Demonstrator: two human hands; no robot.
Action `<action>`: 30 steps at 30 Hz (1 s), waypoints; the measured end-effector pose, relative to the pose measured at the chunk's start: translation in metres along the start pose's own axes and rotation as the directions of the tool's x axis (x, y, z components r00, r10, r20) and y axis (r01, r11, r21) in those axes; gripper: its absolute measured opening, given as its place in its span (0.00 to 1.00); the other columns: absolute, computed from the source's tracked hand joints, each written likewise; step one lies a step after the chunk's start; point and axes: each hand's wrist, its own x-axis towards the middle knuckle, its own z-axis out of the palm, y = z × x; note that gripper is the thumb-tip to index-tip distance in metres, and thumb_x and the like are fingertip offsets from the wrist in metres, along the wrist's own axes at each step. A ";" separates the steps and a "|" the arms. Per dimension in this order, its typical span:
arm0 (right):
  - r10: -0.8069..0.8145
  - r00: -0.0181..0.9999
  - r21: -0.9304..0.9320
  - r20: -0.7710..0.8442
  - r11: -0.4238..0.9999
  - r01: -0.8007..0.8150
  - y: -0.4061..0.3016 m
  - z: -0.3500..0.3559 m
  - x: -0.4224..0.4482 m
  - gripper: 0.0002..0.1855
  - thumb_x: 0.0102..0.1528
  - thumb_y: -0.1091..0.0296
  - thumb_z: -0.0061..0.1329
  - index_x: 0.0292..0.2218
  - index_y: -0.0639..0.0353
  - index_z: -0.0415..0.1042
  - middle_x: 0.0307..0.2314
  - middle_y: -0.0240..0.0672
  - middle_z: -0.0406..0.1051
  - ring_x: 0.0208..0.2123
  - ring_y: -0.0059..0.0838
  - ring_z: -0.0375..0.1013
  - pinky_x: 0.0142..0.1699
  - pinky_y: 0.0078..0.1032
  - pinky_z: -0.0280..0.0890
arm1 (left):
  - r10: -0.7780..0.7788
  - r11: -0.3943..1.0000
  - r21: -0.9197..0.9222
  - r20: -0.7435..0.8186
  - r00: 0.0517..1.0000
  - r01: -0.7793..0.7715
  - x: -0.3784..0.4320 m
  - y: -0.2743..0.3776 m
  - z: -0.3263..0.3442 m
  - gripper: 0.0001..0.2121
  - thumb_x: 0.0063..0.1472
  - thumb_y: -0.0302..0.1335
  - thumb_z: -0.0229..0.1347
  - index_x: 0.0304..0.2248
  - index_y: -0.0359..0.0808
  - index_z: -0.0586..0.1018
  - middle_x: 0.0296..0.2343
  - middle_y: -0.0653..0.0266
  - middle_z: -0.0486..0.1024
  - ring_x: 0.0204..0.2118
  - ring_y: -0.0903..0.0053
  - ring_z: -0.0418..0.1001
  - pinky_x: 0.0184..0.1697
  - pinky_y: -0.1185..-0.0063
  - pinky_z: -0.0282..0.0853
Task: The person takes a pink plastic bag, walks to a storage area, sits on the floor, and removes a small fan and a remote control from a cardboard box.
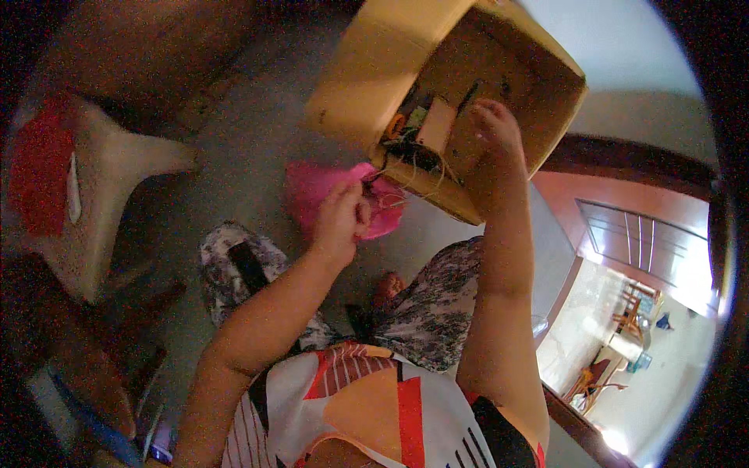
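Note:
A large open cardboard box (374, 70) stands before me, tilted in the view. My right hand (494, 126) is inside it with curled fingers, near a dark thin item; whether it holds anything is unclear. Beside that hand lie a small light-brown carton (436, 124), an orange round item (395, 125) and loose pale cords (414, 169). My left hand (345, 210) is at the rim of a pink plastic bag or basin (316, 187), just below the box. Its fingers are pinched near a small dark thing and thin strands; the grip is blurred.
A pale chair or stool (126, 152) with a red cloth (41, 175) is at the left. A dark wooden piece of furniture (76, 345) lies lower left. At the right, a doorway opens onto a bright room with wooden furniture (629, 316).

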 end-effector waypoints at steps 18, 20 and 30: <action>-0.029 0.909 0.107 -0.416 0.991 0.081 0.115 0.013 0.064 0.28 0.38 0.65 0.58 0.41 0.66 0.65 0.33 0.36 0.69 0.32 0.28 0.69 0.35 0.25 0.65 | 0.010 0.995 0.096 0.033 0.999 -0.013 -0.012 -0.011 -0.008 0.06 0.62 0.33 0.41 0.32 0.41 0.66 0.14 0.70 0.61 0.11 0.84 0.55 0.14 0.84 0.52; -0.131 0.894 0.159 -0.429 0.963 0.218 0.088 -0.009 0.042 0.24 0.40 0.70 0.57 0.40 0.65 0.65 0.33 0.36 0.69 0.31 0.28 0.69 0.35 0.24 0.65 | 0.006 0.999 0.053 0.035 0.999 -0.008 -0.012 -0.009 -0.010 0.07 0.61 0.33 0.41 0.34 0.41 0.66 0.14 0.70 0.61 0.12 0.84 0.55 0.15 0.83 0.52; -0.249 0.930 0.598 -0.270 0.714 0.364 -0.009 0.049 -0.104 0.20 0.46 0.80 0.49 0.41 0.59 0.61 0.33 0.35 0.68 0.33 0.25 0.69 0.37 0.24 0.67 | 0.000 1.000 -0.024 -0.067 0.998 -0.001 -0.010 0.010 -0.008 0.07 0.61 0.34 0.41 0.35 0.43 0.66 0.13 0.70 0.61 0.11 0.84 0.53 0.13 0.84 0.48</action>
